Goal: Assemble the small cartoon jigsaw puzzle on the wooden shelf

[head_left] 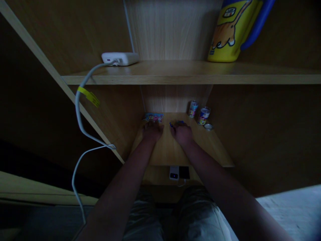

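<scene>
My left hand [152,130] lies on the wooden board with its thumb held away from the fingers. Just beyond its fingertips is a colourful printed card [154,117] with cartoon figures, partly covered by the hand. Beside it, my right hand [183,132] is curled over a small blue piece [171,124]; blue shows near the thumb and past the fingers. Most of that piece is hidden and its kind is unclear. To the right stand two small printed tins, a slim one [193,109] and an opened-looking one [203,115]. A round metal lid [208,127] lies by them.
Above my hands runs a wooden shelf [165,79]. It bears a white charger box [122,59] with a hanging cable [78,113] and a yellow mug [227,36] with a blue handle. Below the board are a white power bank [174,172] and a dark flat device [184,172].
</scene>
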Demonstrator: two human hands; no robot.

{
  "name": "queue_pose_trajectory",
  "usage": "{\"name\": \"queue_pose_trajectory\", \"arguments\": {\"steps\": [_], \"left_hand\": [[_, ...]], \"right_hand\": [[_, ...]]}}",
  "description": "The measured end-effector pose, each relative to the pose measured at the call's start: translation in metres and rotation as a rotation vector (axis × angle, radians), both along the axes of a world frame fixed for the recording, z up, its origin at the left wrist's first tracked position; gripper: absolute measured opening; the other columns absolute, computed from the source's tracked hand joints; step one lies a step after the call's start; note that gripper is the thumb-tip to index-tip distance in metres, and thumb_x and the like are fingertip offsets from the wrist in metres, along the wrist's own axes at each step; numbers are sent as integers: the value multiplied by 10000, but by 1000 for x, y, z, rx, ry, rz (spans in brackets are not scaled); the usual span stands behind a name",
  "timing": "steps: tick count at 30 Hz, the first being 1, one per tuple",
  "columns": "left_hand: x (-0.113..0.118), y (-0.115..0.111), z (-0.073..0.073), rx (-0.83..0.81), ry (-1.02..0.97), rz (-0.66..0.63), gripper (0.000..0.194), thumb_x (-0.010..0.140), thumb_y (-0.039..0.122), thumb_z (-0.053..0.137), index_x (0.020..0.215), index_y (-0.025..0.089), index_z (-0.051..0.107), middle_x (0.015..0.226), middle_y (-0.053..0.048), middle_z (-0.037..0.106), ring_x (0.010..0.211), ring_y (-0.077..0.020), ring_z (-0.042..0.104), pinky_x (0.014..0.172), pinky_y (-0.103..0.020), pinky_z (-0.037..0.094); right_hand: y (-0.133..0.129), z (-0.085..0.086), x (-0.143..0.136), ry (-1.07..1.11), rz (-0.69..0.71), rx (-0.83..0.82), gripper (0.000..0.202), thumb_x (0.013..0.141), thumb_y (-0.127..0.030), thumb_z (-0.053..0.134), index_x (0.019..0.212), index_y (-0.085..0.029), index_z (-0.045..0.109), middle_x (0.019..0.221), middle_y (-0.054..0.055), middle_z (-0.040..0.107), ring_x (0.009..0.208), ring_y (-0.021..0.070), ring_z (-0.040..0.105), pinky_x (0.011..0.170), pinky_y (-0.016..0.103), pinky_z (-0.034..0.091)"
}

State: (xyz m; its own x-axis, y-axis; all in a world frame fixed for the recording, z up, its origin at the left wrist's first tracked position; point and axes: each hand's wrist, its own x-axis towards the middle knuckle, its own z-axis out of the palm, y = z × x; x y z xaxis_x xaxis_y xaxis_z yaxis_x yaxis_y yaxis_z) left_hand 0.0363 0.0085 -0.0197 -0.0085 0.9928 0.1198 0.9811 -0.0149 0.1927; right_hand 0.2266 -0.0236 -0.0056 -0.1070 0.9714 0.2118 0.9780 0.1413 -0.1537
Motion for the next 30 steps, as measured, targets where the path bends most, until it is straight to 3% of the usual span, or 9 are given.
{"name": "queue_pose_trajectory", "arguments": {"steps": [4, 10, 13, 17, 22, 27, 30], "left_hand": [[-2, 6, -3, -29, -8, -11, 851, 1093, 724, 356, 1719, 156, 454, 1810, -237, 394, 1666, -451, 369, 1350, -625, 288], [-4, 11, -8, 16, -37, 3, 848, 1084, 735, 357, 1718, 182, 463, 1842, -201, 352, 1694, -416, 335, 1368, -586, 269], [-4, 14, -8, 9, -29, 69, 860, 1082, 731, 352, 1701, 150, 482, 1822, -239, 372, 1698, -446, 308, 1365, -614, 249], [-3, 16, -2, -46, -16, 56, 851, 1079, 736, 340, 1691, 167, 493, 1794, -247, 415, 1683, -465, 323, 1344, -676, 245], [-5, 15, 0, -20, -25, 31, 862, 1074, 762, 307, 1654, 171, 542, 1797, -243, 413, 1666, -482, 351, 1322, -691, 297], [-7, 21, -8, -30, -66, 124, 953, 1062, 777, 279, 1715, 103, 448, 1830, -279, 326, 1709, -490, 273, 1334, -676, 302], [-7, 23, -9, -50, -70, 143, 971, 1050, 788, 275, 1719, 104, 445, 1823, -278, 344, 1709, -484, 280, 1350, -671, 278]], "right_hand": [[-1, 2, 2, -24, 40, -20, 439, 1134, -452, 523, 1311, -174, 812, 1355, 200, 773, 1231, 327, 706, 1040, 417, 552], [2, 0, 7, -6, 47, -15, 400, 1115, -427, 551, 1302, -192, 815, 1381, 175, 763, 1257, 324, 688, 1052, 402, 555], [5, -2, 10, 4, 38, -16, 404, 1099, -403, 566, 1344, -182, 798, 1412, 177, 754, 1280, 330, 680, 1077, 409, 544], [6, -4, 13, 8, 53, -10, 440, 1087, -377, 571, 1417, -163, 768, 1458, 187, 735, 1316, 329, 668, 1122, 409, 516], [9, -4, 13, 15, 113, -13, 414, 1088, -320, 542, 1363, -169, 813, 1427, 161, 757, 1300, 299, 684, 1158, 392, 494], [11, -2, 13, 25, 149, -39, 405, 1108, -304, 492, 1240, -177, 853, 1335, 150, 798, 1238, 267, 716, 1139, 385, 503], [10, -1, 13, 12, 141, -46, 394, 1110, -314, 496, 1220, -175, 849, 1320, 151, 804, 1207, 262, 723, 1113, 380, 514]]}}
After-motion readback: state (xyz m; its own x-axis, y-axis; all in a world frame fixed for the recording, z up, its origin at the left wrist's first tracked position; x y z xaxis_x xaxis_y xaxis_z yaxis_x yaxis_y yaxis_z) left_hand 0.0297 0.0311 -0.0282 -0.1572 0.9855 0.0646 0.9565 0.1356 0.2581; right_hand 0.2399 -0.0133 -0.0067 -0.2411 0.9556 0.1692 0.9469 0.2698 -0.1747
